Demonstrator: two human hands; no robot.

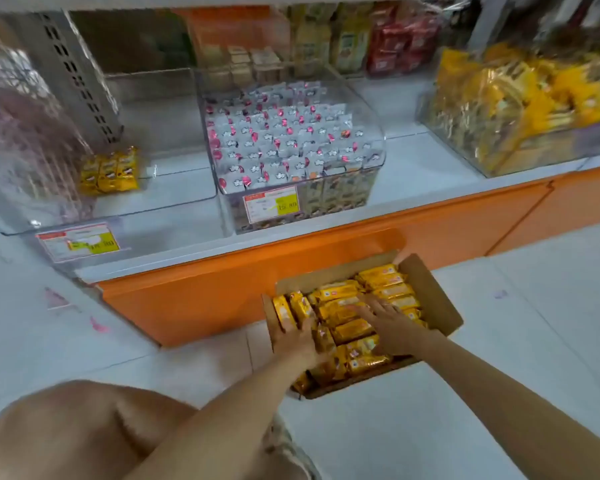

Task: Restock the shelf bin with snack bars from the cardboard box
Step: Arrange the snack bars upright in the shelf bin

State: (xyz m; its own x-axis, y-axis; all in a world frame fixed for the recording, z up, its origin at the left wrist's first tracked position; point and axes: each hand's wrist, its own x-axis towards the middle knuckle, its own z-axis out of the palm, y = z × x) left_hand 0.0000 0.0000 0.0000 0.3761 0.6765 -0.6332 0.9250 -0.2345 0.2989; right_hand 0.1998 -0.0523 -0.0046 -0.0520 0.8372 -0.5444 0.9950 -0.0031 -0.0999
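My left hand (298,344) is at the left end of the cardboard box (433,299). Its fingers curl round a couple of snack bars (385,284) that stand on edge there, as far as the blur lets me judge. My right hand (392,327) lies open on the middle of the stack, fingers spread and fairly straight, pressing on the wrappers rather than grasping any.

The box sits on the floor (499,393) in the lower centre of the frame, flaps open, pushed up against the orange shelf base (222,292). It is nearly full. Most bars lie flat with their long axis running left to right across the box; the ones under my left hand are turned the other way, pointing away from me.

The shelf bin (174,206) I have to fill is the clear one up and to the left of both hands, above the orange base. Only a few yellow packs (110,173) stand in it, upright and side by side at its back left. My left hand is the nearer one, so I judge the lift goes up and leftward from that side, over the bin's front lip and its price label (80,241).

Beside that bin, in the centre, is a bin of pink-and-white sweets (291,140). My knee (84,427) fills the lower left.
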